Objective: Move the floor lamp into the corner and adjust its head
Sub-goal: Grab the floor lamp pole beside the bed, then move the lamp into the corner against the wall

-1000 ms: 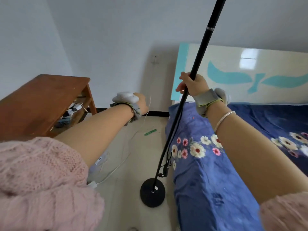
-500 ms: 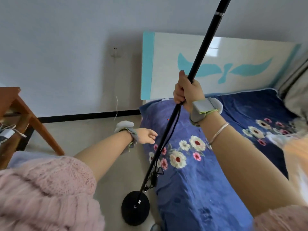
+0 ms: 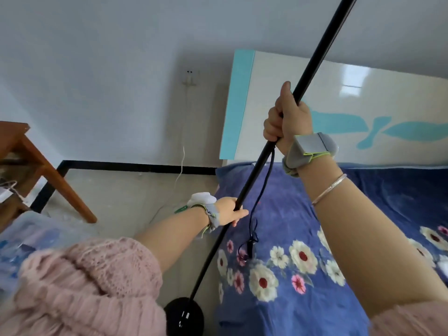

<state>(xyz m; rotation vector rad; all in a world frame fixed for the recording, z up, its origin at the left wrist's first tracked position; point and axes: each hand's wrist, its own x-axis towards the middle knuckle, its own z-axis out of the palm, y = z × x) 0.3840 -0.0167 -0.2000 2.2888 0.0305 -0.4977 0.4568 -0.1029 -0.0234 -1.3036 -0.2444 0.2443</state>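
The floor lamp's black pole point(image 3: 315, 54) slants from the top right down to its round black base point(image 3: 184, 316) on the floor by the bed. Its head is out of frame above. My right hand point(image 3: 286, 117) grips the pole at mid height. My left hand point(image 3: 230, 210) holds the pole lower down, fingers wrapped around it. A dark cord point(image 3: 254, 224) hangs from the pole below my right hand. The room corner point(image 3: 63, 163) lies at the left, where the black skirting bends.
A bed with a blue flowered cover point(image 3: 315, 251) and a white and teal headboard point(image 3: 339, 112) fills the right. A wooden table point(image 3: 48, 175) stands at the left. A wall socket point(image 3: 190, 75) has a white cable point(image 3: 181, 161) running to the floor.
My left hand has moved right and closed on the pole; earlier it was open beside it. The view has swung back left.
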